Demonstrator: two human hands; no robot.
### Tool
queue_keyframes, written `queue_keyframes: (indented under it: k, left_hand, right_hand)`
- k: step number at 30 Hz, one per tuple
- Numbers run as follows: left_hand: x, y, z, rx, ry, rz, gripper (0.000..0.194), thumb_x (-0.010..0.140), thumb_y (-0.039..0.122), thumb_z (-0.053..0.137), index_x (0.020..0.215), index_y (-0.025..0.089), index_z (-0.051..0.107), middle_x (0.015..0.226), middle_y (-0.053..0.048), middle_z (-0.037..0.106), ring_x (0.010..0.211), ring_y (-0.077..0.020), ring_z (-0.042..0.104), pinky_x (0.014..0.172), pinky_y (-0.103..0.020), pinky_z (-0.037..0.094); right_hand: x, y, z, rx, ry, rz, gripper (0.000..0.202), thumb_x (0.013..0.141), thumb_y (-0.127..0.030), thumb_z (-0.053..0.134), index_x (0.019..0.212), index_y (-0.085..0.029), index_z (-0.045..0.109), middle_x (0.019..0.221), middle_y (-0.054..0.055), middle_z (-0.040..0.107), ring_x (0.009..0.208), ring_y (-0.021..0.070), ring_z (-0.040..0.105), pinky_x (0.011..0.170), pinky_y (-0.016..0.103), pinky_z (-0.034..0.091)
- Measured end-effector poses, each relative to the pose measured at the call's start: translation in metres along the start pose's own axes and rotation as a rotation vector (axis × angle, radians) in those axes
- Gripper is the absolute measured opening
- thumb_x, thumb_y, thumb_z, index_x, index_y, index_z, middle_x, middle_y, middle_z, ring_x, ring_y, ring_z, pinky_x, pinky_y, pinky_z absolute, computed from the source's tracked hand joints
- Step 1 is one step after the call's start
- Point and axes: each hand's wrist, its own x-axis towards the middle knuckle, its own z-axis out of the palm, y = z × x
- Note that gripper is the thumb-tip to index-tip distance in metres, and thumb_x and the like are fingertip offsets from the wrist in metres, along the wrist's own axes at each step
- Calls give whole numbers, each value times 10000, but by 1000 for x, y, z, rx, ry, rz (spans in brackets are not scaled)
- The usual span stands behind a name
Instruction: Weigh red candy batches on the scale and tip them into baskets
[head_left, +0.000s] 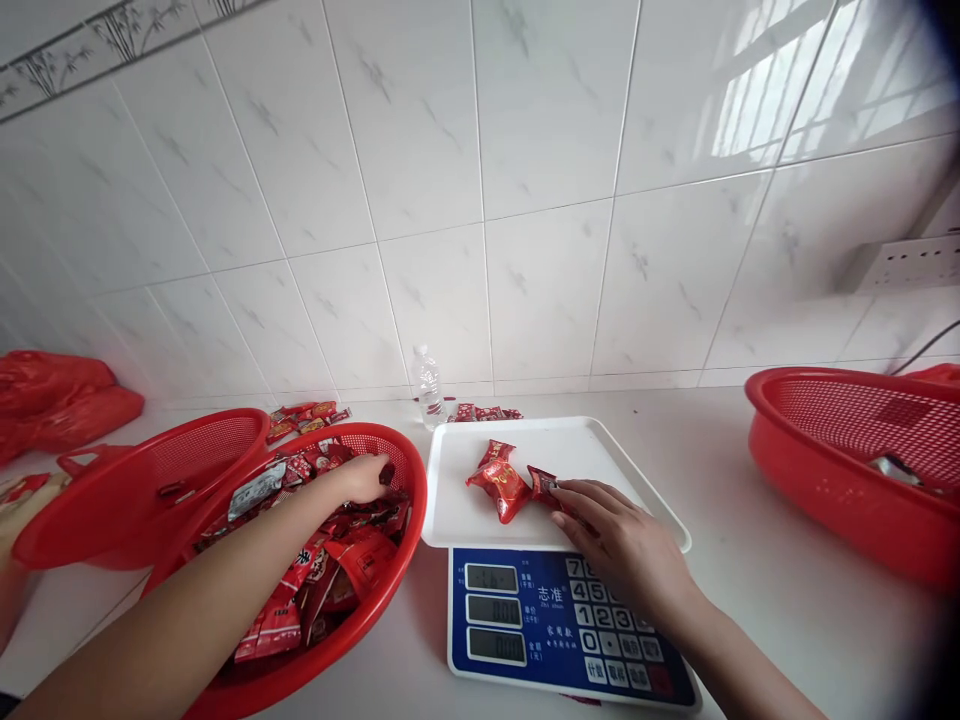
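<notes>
My left hand (365,478) reaches into a red plastic basket (415,560) heaped with wrapped snack packets (300,590). Its fingers are curled at a small dark red packet (387,473) by the far right wall, and their tips are partly hidden. Over the white tray (469,525) of a blue digital scale (551,640), my right hand (626,535) is closed on a small red snack packet, mostly covered by its fingers. Another dark red packet (541,484) lies at its fingertips. Beside that, more red packets (501,486) lie on the tray.
A second red basket (112,520) stands left, near another person's hand (41,510). At right is a red basket (832,490). A clear bottle (427,388) and loose packets (304,418) are near the tiled wall. Red bags (67,400) lie far left.
</notes>
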Motion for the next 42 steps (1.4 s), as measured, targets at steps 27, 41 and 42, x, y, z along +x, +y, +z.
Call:
queue_keyframes:
  k: [27,41,42]
  left_hand:
    - [-18,59,-30,-322,206,154,204,767,238,459,958,206,521,804,1,642,727,-170,603,658,-261,436]
    - [-7,152,-3,-239,54,604,267,795,296,536,1038,185,552,1041,-69,624,978,-224,581,837,-362,459]
    - [-6,153,1,-192,23,605,310,796,319,544,1071,177,547,1104,-89,602,1042,-242,554,878,-377,443]
  right_hand:
    - [3,-1,-13,152,-233,-123,298,898,-371,447,1100,-253,631,1182,35,635,1134,231,545,848,395,527]
    - [2,-1,-8,181,-179,23,252,897,-352,443,1040,-258,629,1089,49,658,966,204,616,732,345,536]
    - [2,-1,-8,181,-171,42,233,894,-349,449,995,-256,638,1046,46,665,932,197,619,715,335,532]
